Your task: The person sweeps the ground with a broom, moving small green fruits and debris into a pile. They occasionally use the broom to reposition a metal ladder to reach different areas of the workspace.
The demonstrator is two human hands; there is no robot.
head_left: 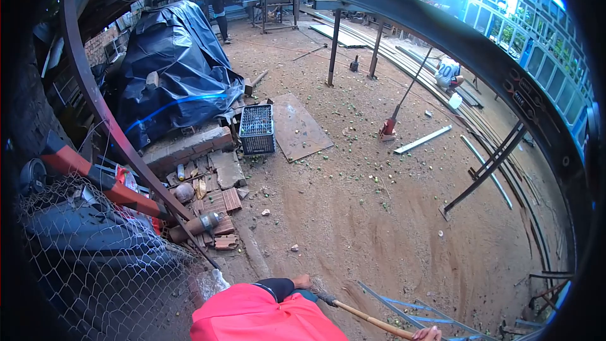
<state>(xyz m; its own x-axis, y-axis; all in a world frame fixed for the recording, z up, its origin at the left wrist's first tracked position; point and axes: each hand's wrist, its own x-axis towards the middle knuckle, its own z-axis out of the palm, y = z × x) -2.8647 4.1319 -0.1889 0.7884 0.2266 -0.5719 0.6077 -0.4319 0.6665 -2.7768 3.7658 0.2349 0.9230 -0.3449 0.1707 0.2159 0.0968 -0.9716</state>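
Observation:
Below my red shirt's front, at the bottom of the head view, a long wooden pole [372, 320] slants down to the right. My left hand [303, 281], past a black sleeve, is closed at the pole's dark upper-left end; its fingers show only in part. Lower right, at the frame's bottom edge, my right hand [428, 333] is wrapped round the pole's wooden part. Beside the pole, a blue-grey metal frame [404, 311] lies on the brown dirt ground [328, 240].
A black crate [257, 129] stands beside a flat board [297, 127]. Left are a tarp-covered heap [170, 57], broken bricks [218, 202] and wire mesh [95, 265]. A dark steel beam [435, 25] crosses the right. One person [448, 72] crouches there; another [219, 12] stands far back.

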